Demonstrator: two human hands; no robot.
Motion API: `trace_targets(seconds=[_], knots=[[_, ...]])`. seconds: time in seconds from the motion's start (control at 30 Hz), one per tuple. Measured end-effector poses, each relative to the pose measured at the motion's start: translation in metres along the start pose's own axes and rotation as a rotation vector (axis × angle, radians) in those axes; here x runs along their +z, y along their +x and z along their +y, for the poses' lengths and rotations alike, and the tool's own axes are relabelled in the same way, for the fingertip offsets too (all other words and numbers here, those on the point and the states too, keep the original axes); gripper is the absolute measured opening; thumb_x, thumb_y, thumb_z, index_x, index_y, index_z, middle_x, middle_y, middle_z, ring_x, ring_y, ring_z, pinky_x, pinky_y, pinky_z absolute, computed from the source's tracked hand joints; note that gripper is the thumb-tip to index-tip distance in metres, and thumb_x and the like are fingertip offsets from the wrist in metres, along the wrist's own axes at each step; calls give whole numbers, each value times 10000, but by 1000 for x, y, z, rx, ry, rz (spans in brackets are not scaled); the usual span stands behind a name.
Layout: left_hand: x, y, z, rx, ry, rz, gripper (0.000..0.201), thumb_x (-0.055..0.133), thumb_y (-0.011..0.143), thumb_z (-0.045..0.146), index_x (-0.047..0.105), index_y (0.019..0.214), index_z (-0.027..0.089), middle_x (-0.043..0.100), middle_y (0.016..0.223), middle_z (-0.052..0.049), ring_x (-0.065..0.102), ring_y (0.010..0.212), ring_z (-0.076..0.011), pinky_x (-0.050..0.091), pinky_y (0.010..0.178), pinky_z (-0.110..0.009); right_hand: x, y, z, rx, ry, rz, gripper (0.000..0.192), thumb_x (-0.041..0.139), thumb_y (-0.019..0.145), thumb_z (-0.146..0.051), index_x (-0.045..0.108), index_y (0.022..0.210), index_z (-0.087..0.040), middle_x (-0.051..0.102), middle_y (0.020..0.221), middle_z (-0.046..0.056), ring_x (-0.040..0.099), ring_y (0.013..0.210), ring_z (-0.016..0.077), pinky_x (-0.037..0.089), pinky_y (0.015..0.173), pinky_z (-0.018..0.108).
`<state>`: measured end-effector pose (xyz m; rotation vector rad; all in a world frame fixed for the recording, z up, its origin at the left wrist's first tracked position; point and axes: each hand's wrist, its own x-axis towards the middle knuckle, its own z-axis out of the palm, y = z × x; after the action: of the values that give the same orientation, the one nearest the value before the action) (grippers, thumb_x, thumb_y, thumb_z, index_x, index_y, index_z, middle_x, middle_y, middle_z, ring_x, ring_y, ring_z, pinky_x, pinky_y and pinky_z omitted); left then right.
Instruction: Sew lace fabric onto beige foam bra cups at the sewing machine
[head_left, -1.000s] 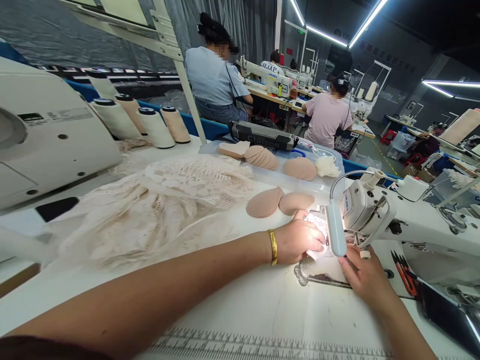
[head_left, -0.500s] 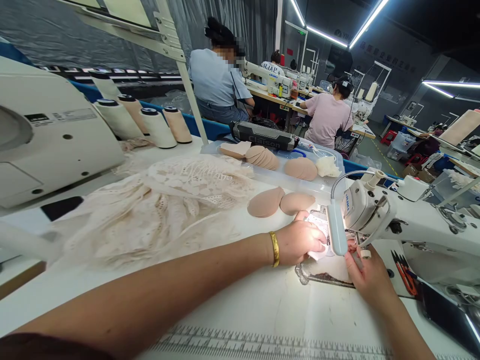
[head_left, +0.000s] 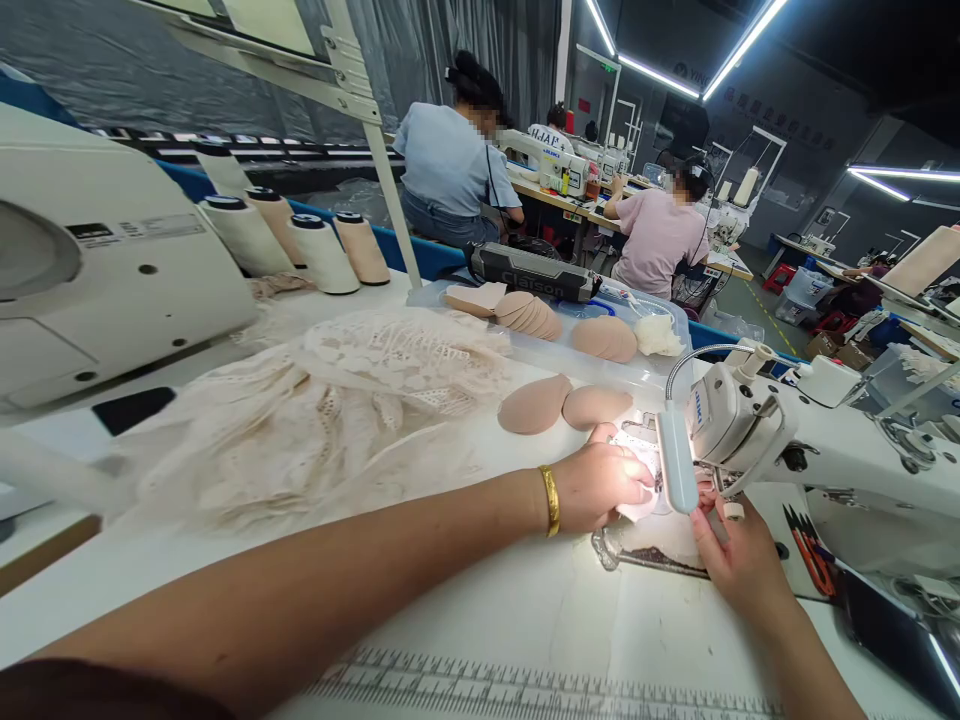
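Observation:
My left hand (head_left: 600, 485), with a gold bracelet (head_left: 550, 499) at its wrist, is closed with curled fingers on a small pale fabric piece (head_left: 637, 510) on the sewing machine bed. A lit lamp (head_left: 677, 460) hangs between my hands and hides part of the needle area. My right hand (head_left: 739, 545) rests at the other side of the sewing machine (head_left: 742, 415), under its head. Its thumb is stretched out, apart from the other fingers, whose tips are partly hidden. Two beige oval pads (head_left: 534, 404) lie beyond my left hand.
Cream lace fabric (head_left: 337, 420) is heaped at the left. Behind the pads stands a clear tray (head_left: 517, 345) with more beige pads. Thread cones (head_left: 326, 255) stand back left, orange-handled snips (head_left: 814, 560) and a phone (head_left: 896, 630) lie right. A ruler (head_left: 525, 685) runs along the front.
The view has shifted slightly. Both hands stay at nearly the same place on the machine bed. In the background, the person in light blue has leaned a little to the right.

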<state>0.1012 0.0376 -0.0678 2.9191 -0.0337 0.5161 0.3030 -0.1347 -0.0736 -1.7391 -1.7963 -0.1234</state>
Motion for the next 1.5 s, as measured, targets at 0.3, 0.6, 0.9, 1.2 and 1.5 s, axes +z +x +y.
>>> trace_targets(seconds=[0.3,0.6,0.9,1.2,1.5], knots=[[2,-1,10,-6,177,84,139,647,755,146,686,883,186,702,904,-61,587,841,-240,314,916,-463,2,-2,5,-39,-20,-27,146,473,1017,-282,598,1075,-233,703,1038,116,683,987,278,569,816,427],[0,-10,32,51,248,97,124,637,792,110,615,701,193,662,763,-2,524,682,-176,274,972,-560,-2,-1,-10,-182,-9,-276,218,435,1031,-225,610,1150,-275,685,983,47,664,863,220,522,742,341],[2,-5,32,62,294,133,171,645,777,84,602,640,177,605,660,23,481,611,-145,259,1003,-551,4,1,-15,-191,-26,-246,233,422,1018,-192,638,1078,-256,663,960,55,647,885,222,500,765,340],[5,4,10,2,200,141,164,643,847,132,694,708,204,658,739,-3,518,706,-179,219,1017,-554,18,0,-4,-156,-149,-150,256,428,1012,-243,672,1088,-252,687,925,78,656,942,253,504,779,346],[8,-6,45,-88,352,128,28,686,805,143,678,779,151,672,818,-70,594,746,-234,300,968,-556,17,-1,-3,-202,-192,-99,273,419,1016,-233,624,1193,-263,697,964,84,677,897,260,524,762,384]])
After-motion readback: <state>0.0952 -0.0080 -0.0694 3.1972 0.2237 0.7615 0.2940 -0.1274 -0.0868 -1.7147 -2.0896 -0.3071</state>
